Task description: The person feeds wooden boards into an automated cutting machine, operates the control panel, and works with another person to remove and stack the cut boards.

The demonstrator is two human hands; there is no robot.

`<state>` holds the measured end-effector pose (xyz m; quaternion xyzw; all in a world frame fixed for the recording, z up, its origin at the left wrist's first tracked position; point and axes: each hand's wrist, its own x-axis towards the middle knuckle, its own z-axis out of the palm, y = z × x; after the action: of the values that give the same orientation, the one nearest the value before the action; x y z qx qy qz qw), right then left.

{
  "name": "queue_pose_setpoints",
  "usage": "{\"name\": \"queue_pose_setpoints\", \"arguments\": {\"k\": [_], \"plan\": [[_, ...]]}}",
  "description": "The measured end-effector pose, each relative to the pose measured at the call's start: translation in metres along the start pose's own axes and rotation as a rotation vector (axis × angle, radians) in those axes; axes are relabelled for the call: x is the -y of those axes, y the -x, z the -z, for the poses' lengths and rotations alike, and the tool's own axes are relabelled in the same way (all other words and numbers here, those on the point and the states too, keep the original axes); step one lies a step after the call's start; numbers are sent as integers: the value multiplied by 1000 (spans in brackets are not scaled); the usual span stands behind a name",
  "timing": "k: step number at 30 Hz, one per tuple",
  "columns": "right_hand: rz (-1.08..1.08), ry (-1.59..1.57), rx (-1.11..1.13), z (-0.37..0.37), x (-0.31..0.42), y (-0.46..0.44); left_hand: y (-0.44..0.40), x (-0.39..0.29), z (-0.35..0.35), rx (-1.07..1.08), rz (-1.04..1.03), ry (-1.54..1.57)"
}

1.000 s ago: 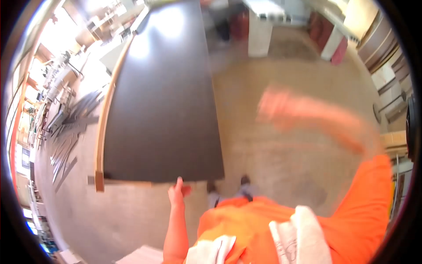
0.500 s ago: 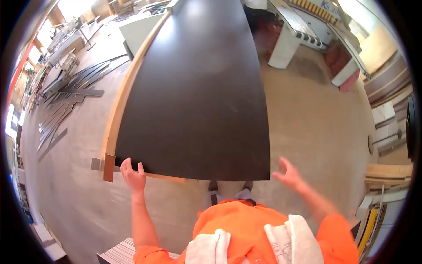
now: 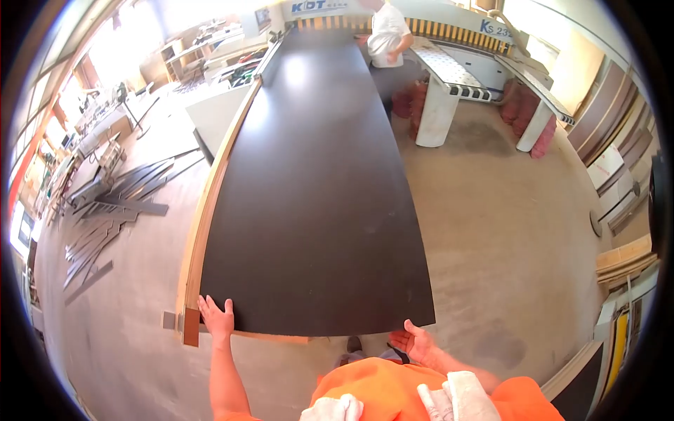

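Note:
A long dark brown panel (image 3: 316,210) stretches away in front of me, its near edge close to my body. My left hand (image 3: 217,317) is at the panel's near left corner, fingers spread and touching it beside the wooden rail. At the near edge, close to the right corner, is my right hand (image 3: 415,342). Its thumb points up by the edge and its fingers stretch to the left, just below it; whether they touch the panel I cannot tell. The light wooden rail (image 3: 220,175) runs along the panel's left side.
Ahead stands a panel saw (image 3: 330,23), with a person in a white shirt (image 3: 387,35) beside it. White support tables (image 3: 449,70) extend to the right. Dark offcut strips (image 3: 133,186) lie on the floor at left. Boards (image 3: 627,263) are stacked at far right.
My right hand has come in from the right to the panel's near edge. My left hand stays at the left corner. The view has tilted up, showing more of the saw and the person.

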<state>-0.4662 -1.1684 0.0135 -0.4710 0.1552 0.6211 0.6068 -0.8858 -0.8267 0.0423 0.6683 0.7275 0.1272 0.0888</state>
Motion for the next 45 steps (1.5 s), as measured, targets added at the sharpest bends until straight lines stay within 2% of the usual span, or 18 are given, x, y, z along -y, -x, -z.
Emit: {"name": "queue_pose_setpoints", "arguments": {"k": [6, 12, 17, 23, 30, 36, 41, 45], "plan": [[58, -13, -33, -4, -3, -1, -21, -3, 1, 16, -11, -37], [95, -55, -111, -7, -5, -2, -45, -7, -2, 65, 116, -16], [117, -83, -134, 0, -5, -4, -45, -11, 1, 65, 135, 1], [151, -98, -189, 8, 13, 8, -32, -42, 16, 166, 175, -6], [244, -98, -226, 34, 27, 8, -13, -51, -9, 143, 115, 30], [293, -90, -190, 37, 28, 10, -6, -47, -7, 134, 133, 4], [304, -116, -233, 37, 23, 11, -7, -46, -2, 165, 61, -36], [317, -82, -246, 38, 19, 11, 1, -54, 8, 204, 117, -28]]}}
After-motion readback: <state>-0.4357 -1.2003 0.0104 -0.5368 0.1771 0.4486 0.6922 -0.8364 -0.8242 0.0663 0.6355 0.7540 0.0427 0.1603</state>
